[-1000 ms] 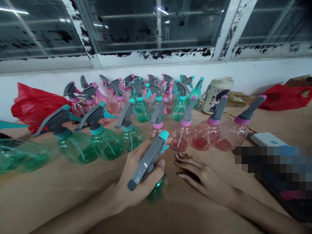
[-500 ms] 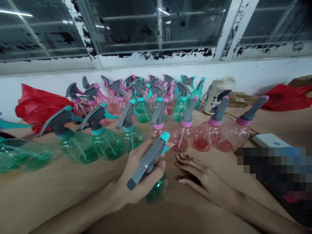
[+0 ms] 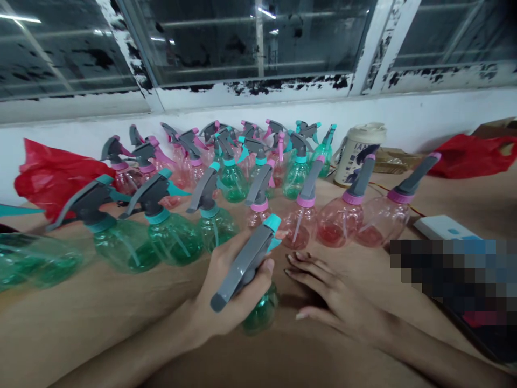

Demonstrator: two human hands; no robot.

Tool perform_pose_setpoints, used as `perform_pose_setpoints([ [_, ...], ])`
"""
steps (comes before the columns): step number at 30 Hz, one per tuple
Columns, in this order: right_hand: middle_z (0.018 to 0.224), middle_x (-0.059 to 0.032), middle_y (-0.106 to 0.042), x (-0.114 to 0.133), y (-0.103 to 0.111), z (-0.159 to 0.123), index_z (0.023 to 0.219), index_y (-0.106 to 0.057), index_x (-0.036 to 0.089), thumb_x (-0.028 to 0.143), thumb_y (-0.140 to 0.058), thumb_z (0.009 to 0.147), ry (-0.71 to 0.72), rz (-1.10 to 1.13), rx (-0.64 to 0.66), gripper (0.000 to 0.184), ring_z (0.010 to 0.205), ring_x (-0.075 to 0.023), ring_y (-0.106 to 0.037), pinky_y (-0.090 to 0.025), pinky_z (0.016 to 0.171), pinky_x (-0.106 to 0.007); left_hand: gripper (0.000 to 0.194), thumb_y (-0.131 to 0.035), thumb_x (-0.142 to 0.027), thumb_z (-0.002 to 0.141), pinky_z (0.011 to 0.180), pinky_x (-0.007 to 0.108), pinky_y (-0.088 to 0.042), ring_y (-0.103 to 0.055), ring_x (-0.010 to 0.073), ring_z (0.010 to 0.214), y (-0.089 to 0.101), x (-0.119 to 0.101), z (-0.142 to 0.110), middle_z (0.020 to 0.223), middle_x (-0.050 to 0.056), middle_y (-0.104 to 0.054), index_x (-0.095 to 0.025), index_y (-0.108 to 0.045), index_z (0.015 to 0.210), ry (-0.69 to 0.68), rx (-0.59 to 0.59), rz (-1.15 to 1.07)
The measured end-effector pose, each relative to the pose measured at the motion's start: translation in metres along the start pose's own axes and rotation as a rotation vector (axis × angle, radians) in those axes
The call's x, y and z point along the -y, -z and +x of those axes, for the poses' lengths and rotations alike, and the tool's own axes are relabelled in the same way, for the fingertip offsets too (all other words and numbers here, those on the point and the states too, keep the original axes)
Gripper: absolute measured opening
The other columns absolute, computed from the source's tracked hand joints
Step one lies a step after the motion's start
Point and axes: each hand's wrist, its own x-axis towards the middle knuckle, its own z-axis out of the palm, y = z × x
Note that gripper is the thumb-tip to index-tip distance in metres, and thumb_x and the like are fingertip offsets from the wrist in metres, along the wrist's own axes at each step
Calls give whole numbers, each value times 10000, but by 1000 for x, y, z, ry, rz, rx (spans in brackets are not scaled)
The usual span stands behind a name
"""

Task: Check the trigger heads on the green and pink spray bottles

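My left hand [image 3: 232,291] is wrapped round the neck of a green spray bottle [image 3: 262,311] with a grey head and a turquoise nozzle and trigger. The nozzle points away from me, and the hand hides the collar. Right of that bottle, my right hand [image 3: 329,288] is held low over the table, palm down, fingers apart and holding nothing. Just beyond the hands stands a row of spray bottles: green ones such as this green bottle [image 3: 176,240] to the left, and clear pink ones such as this pink bottle [image 3: 340,223] to the right.
More green and pink spray bottles crowd near the wall, one a green bottle [image 3: 233,180]. A red plastic bag [image 3: 56,175] lies at the left, another red bag [image 3: 476,155] at the right. A printed cup [image 3: 357,153] and a white box [image 3: 446,229] stand on the right; a blurred-out area lies nearby.
The view has shifted slightly. My left hand keeps its hold on the green spray bottle. The fingers of my right hand have moved a little, with the thumb more visible.
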Motion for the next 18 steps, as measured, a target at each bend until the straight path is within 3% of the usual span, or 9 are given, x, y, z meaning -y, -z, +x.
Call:
perform_pose_setpoints([
  [5, 1421, -63, -421, -1, 1, -1, 1368, -391, 237, 516, -474, 867, 14, -8, 54, 579, 1342, -240, -291, -290, 1084, -474, 87, -463, -205, 803, 529, 236, -445, -428, 107, 520, -2, -3, -2, 607, -42, -440, -198, -477, 717, 72, -10, 3],
  [13, 1474, -25, -332, 0, 6, -2, 1387, -355, 241, 497, -398, 909, -11, -49, 121, 544, 1367, -205, -232, -252, 1108, -449, 47, -489, -205, 789, 647, 288, -521, -514, 122, 533, -6, 4, -1, 648, -21, -523, -192, -529, 767, 39, -26, -41],
  [18, 1476, -8, -327, 1, 7, -3, 1400, -323, 265, 488, -406, 909, -17, -50, 116, 545, 1369, -204, -223, -247, 1108, -457, 157, -521, -180, 762, 737, 303, -538, -619, 153, 683, -9, 8, -3, 816, 24, -625, -187, -587, 905, 27, -25, -40],
])
